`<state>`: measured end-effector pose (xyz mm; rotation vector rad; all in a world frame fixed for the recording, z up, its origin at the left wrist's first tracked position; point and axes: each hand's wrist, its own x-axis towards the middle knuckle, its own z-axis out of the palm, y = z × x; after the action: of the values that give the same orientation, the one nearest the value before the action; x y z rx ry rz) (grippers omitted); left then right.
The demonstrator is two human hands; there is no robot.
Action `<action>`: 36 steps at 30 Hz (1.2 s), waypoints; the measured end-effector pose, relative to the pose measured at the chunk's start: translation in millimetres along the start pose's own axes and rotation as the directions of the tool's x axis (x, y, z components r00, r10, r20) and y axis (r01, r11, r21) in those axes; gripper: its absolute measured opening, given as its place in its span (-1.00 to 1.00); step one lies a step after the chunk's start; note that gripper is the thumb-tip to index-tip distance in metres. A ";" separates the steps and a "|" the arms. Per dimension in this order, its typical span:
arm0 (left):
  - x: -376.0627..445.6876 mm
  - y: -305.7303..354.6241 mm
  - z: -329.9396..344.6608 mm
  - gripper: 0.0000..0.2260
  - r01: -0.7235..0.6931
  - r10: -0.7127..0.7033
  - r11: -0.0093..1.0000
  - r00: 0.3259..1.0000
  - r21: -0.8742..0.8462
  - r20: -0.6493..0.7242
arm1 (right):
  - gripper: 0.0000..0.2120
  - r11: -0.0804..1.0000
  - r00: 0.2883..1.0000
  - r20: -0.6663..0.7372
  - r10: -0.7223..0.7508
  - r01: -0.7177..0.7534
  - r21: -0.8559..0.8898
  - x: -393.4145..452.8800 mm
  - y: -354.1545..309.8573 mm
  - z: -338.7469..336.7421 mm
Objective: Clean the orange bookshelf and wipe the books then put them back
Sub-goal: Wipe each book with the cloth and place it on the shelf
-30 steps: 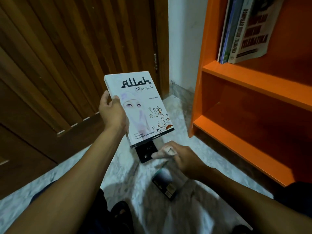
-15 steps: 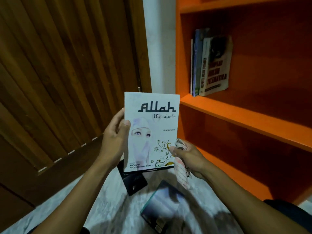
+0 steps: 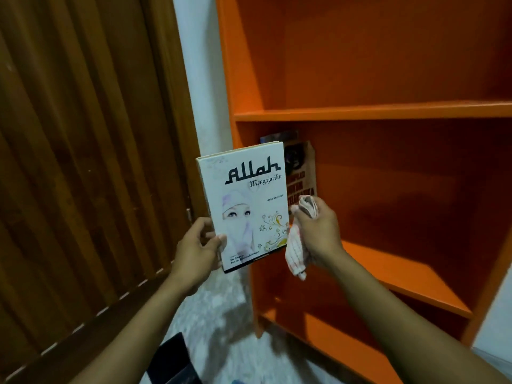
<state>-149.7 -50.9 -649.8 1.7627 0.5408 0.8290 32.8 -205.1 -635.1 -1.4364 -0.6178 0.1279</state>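
- Upright and cover-outward, the white paperback [image 3: 246, 206] is held by the left hand [image 3: 198, 254] at its lower spine corner, thumb across the cover and fingers behind; this low pinch leaves the upper part free to lead into the shelf opening.
- Right hand [image 3: 315, 231]: fingers curled tight around a bunched checked cloth [image 3: 297, 253], whose loose end hangs below the fist. Keeping the cloth balled in the palm probably keeps it off the cover during shelving.
- Orange bookshelf [image 3: 374, 110]: the paperback stands in front of the left end of the middle compartment, not yet resting on any board.
- Shelved books [image 3: 302, 173]: a brown-covered volume and at least one more stand against the left wall of that compartment, partly hidden behind the paperback; the likely slot lies just beside them.
- Dark object [image 3: 171, 358] on the marble floor [image 3: 219, 306] near the bottom edge; blurred, possibly another book awaiting its turn.
- Wooden door [image 3: 83, 162] at left.
- Judgement: wiping of this volume appears finished and replacement is the step in hand.
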 end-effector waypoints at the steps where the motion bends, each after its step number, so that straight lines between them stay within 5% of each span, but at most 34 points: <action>1: 13.3 -2.9 13.4 -0.95 -0.003 0.003 1.000 1.000 -0.004 -0.005 | -0.86 1.000 0.998 -0.052 -0.019 0.019 0.002 5.7 -4.6 -5.9; 13: 117.7 -8.0 182.5 -0.82 0.068 -0.025 0.966 0.984 0.249 -0.174 | -0.92 0.991 0.981 -0.182 -0.065 0.043 -0.125 44.1 -9.2 -60.1; 19: 148.1 -6.0 213.9 -0.88 0.159 -0.082 0.962 0.943 0.222 -0.322 | -0.77 0.987 0.980 -0.199 -0.018 -0.014 -0.159 56.1 6.5 -81.6; 22: 160.0 -9.9 223.9 -0.67 0.215 -0.131 0.959 0.915 0.186 -0.382 | -0.72 0.985 0.980 -0.196 0.024 -0.057 -0.160 57.8 15.8 -86.2; 29: 166.6 -18.1 224.7 -0.61 0.205 -0.131 0.964 0.920 0.171 -0.369 | -0.78 0.989 0.984 -0.177 0.032 -0.057 -0.139 54.0 25.4 -79.9; 36: 113.8 -58.7 152.5 -0.95 -0.202 0.233 0.953 0.965 0.224 -0.123 | -0.89 0.997 0.998 -0.053 0.035 -0.039 -0.060 16.2 24.6 -48.9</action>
<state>42.0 -47.0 -703.8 1.9900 0.5536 1.0976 76.1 -237.2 -653.6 -1.5057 -0.5569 0.1016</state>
